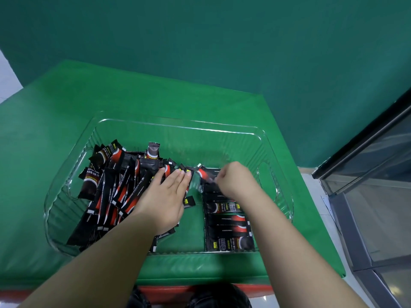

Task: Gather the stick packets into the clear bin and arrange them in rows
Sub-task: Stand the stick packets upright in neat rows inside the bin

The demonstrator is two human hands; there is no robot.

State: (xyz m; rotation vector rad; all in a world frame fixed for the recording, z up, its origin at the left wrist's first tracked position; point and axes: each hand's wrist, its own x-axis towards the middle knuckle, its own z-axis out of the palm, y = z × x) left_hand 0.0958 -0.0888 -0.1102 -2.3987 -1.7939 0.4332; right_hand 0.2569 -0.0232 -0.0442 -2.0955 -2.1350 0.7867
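Stick packets (115, 192) are looking light, thin and slick, with crimped ends that seem the surest place to pinch. The right hand (235, 178) is curling its grip around one red-and-black packet (203, 173), which is jutting toward ten o'clock from the fingers. The left hand (165, 196) is lying flat, fingers straight and together, on the loose heap at nine o'clock. A tidy row (228, 221) is running toward six o'clock below the right hand. Everything is sitting inside the clear bin (178, 124) on the green bench (66, 96).
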